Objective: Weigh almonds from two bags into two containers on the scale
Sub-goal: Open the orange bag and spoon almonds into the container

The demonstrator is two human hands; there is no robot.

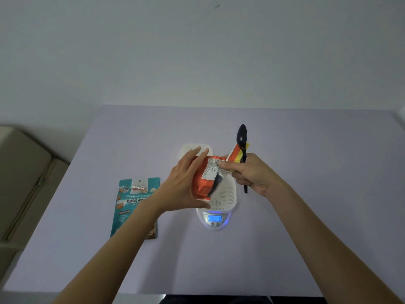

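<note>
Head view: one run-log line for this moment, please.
left hand: holds orange bag over container on scale | right hand: grips black spoon, pinches bag top | display: 0 | teal bag: flat on table

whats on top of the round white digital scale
A white ribbed plastic container sits on the round white digital scale. The orange foil bag held above hides most of its inside.

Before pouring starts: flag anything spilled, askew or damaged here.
Nothing stands out. No almonds lie loose on the table. The scale reads 0 under a white container, the teal bag lies flat, and left hand and right hand hold the orange bag.
</note>
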